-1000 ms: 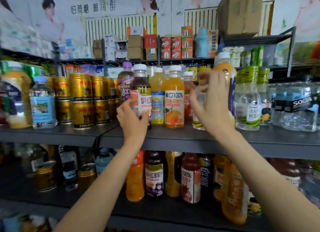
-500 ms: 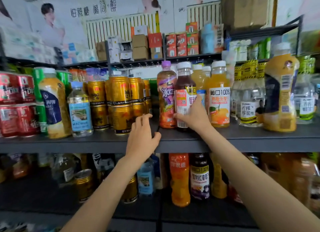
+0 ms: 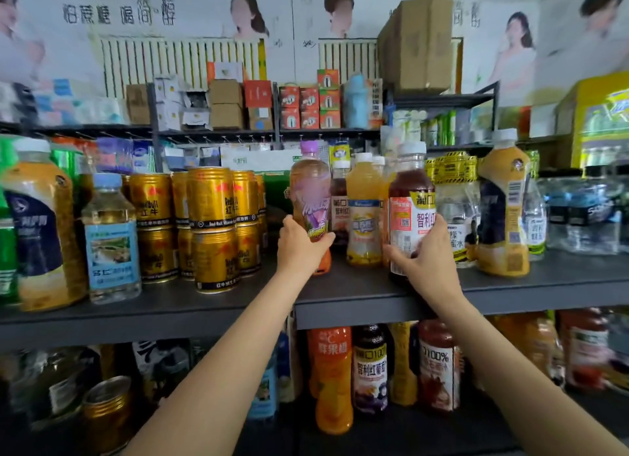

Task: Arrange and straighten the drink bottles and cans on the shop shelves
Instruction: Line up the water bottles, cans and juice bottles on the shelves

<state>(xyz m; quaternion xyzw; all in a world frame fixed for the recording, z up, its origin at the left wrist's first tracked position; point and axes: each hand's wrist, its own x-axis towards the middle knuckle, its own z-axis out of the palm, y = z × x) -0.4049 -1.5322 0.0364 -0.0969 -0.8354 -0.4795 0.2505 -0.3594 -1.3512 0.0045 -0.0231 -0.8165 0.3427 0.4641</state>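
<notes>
Bottles on the middle shelf point(image 3: 357, 305) are now in both hands. The left hand point(image 3: 299, 248) has its fingers curled round the lower part of the purple-capped tea bottle point(image 3: 309, 196), and the right hand point(image 3: 425, 254) grips the dark red juice bottle point(image 3: 410, 210) at the bottom of its label. Half a second ago the left hand only rested on the shelf edge, holding nothing, and the right one touched this dark bottle while it stood just beside the tea bottle. Now the dark bottle is at the front edge, to the right of the left grip, and a yellow juice bottle point(image 3: 364, 217) shows in the gap between the two grips. I judge that the person is spreading the row (both bottles stand upright, perhaps with the labels being turned to the front).

Left of the left grip stand stacked golden cans point(image 3: 211, 230). Right of the right grip is a large orange bottle point(image 3: 503, 210). Below the grips, a lower shelf holds more bottles. Above them, cartons point(image 3: 415, 43) sit on the top shelf, and the wall behind carries posters.
</notes>
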